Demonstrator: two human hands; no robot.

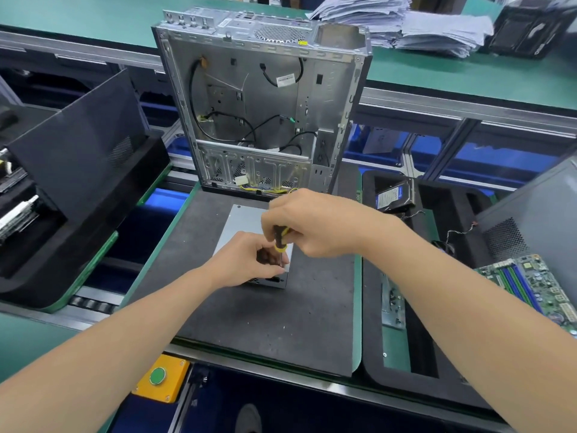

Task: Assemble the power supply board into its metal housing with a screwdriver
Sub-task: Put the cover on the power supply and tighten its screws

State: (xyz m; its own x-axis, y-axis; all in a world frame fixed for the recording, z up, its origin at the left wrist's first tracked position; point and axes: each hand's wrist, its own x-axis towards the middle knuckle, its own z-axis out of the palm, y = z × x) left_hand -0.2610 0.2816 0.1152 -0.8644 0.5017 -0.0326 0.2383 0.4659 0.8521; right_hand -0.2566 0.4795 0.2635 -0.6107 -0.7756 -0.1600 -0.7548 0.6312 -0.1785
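A grey metal power supply housing point(242, 225) lies flat on the black mat point(265, 314) in front of me. My right hand point(315, 223) grips the black and yellow handle of a screwdriver point(280, 239), which stands nearly upright over the housing's near right corner. My left hand point(253, 260) rests on the housing's near end and pinches around the screwdriver's shaft close to the tip. The tip and any screw are hidden by my fingers. Yellow wires point(274, 191) run from the housing's far end toward the open case behind it.
An open silver computer case point(262, 98) stands upright at the mat's far edge. A black panel point(78, 151) leans at left. At right lie a hard drive point(395, 195), a green motherboard point(530, 285) and a grey case point(537, 214). A yellow box with a green button point(157, 376) sits near left.
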